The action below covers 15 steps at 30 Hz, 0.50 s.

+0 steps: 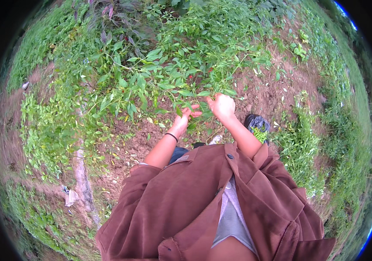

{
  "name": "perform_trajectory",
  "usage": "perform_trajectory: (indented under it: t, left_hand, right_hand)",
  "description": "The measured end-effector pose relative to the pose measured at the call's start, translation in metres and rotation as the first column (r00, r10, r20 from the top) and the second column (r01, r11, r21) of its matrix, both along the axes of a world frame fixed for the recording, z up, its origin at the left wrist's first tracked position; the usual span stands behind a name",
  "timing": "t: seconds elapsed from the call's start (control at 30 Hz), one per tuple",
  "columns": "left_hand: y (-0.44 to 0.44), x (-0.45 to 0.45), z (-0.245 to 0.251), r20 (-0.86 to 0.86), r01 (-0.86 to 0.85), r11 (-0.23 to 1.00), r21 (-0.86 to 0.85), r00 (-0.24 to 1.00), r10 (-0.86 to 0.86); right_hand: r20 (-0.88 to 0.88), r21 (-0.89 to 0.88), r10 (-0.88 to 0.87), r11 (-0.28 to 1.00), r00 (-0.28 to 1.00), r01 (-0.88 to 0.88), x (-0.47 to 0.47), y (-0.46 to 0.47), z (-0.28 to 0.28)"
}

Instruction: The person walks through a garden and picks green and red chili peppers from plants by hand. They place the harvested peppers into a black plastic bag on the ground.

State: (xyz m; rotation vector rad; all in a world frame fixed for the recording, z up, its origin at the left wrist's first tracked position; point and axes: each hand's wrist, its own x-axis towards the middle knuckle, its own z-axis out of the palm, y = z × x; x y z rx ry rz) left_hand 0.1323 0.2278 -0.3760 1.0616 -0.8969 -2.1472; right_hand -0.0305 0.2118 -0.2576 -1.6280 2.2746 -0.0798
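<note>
Leafy pepper plants (pixel 160 65) with a few small red peppers (pixel 191 77) fill the ground in front of me. My left hand (pixel 186 119), with a dark band at its wrist, is among the lower leaves, its fingers spread apart around foliage; whether it holds anything is hidden. Just right of it and slightly higher, my right hand (pixel 221 105) has its fingers curled in at the edge of the plant. Leaves cover its fingertips, so I cannot tell what they grip. A black plastic bag (pixel 257 123) with green peppers (pixel 260 134) in it stands beside my right forearm.
Bare reddish soil (pixel 270 84) with fallen leaves lies to the right. More low plants (pixel 300 156) grow beyond the bag. A pale strip (pixel 82 179) runs along the ground on the left, near a whitish bag (pixel 71 197). A purple-leaved plant (pixel 117 19) stands at the top.
</note>
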Motion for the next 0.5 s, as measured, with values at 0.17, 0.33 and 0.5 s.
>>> perform_trajectory:
  t: [0.17,0.33,0.5]
  left_hand:
    - [0.001,0.003,0.002,-0.007,-0.014,1.000,0.028,1.000,0.014]
    - [-0.003,0.008,-0.003,0.036,0.025,0.998,-0.058,0.999,-0.022]
    - [-0.005,0.012,-0.005,0.045,0.037,0.997,-0.063,0.998,-0.034]
  right_hand:
    - [0.058,-0.037,-0.007,0.999,0.998,0.009,-0.022,0.005,-0.009]
    - [0.099,0.214,0.105,0.969,0.990,-0.124,-0.050,0.004,-0.010]
    - [0.555,0.193,0.051,0.963,0.830,-0.188,-0.078,0.009,-0.014]
